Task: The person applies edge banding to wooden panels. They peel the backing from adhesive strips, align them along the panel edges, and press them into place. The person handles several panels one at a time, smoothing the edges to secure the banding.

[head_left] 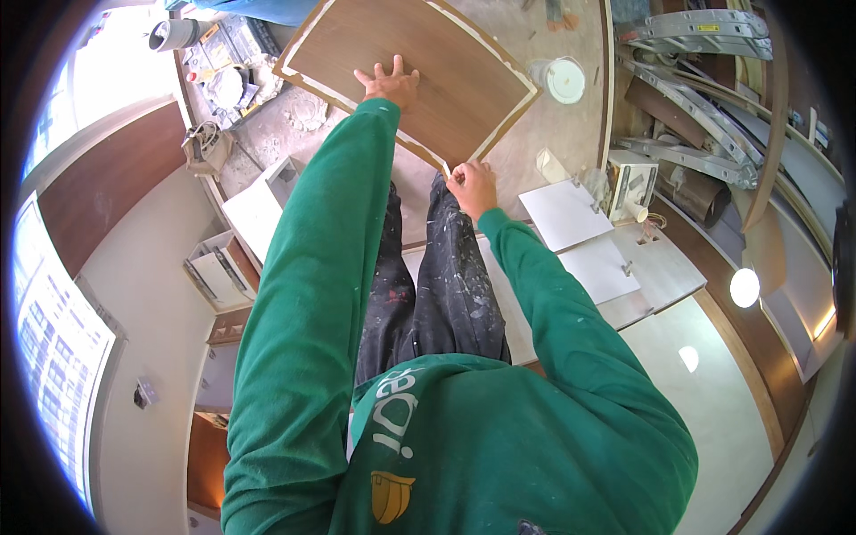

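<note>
A brown, wood-look panel (428, 45) lies at a slant on the work surface ahead of me. Along its edges runs a rough white band (491, 128). My left hand (390, 86) rests flat on the panel with its fingers spread. At the panel's near corner, my right hand (473, 186) is closed in a pinch, a small pale thing showing at the fingertips. I cannot make out whether that is a tool or part of the white band.
Right of the panel stands a white round tub (564, 81). White boards with hinges (565, 214) lie by my right forearm. Farther right lean metal ladders (700, 107) and planks. Tools and cases (223, 53) crowd the far left, near a bag (207, 149).
</note>
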Demonstrator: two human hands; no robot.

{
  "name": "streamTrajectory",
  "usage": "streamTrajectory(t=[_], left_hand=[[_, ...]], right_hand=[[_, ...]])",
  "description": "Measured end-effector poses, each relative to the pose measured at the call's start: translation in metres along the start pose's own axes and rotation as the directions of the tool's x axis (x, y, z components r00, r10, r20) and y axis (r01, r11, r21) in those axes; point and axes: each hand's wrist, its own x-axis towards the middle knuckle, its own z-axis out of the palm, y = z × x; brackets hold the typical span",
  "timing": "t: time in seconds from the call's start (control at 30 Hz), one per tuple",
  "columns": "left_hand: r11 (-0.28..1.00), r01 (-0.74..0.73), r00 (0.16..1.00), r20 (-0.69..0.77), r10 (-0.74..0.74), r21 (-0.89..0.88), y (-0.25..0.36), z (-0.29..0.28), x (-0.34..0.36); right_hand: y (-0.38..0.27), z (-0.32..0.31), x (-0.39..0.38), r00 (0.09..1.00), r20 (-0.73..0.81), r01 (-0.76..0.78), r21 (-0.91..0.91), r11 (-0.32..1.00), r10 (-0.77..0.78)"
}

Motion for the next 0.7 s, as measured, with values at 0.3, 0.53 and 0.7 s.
streamTrajectory(t=[0.3, 0.53, 0.7], left_hand=[[0.757, -0.312, 0.858, -0.513, -0.035, -0.574, -0.047, -0.029, -0.036], [0.489, -0.382, 0.502, -0.621, -0.602, -0.784, -0.117, 0.052, -0.123], [0.109, -0.339, 0.563, -0.294, -0.773, -0.934, -0.118, 0.14, -0.172]], right_hand=[[-0.053, -0.048, 0.037, 0.927, 0.358, -0.34, 0.668, 0.662, 0.114], [-0.128, -0.085, 0.062, 0.879, 0.477, -0.404, 0.718, 0.567, 0.023], [-0.148, -0.084, 0.071, 0.904, 0.428, -0.367, 0.795, 0.483, -0.017]])
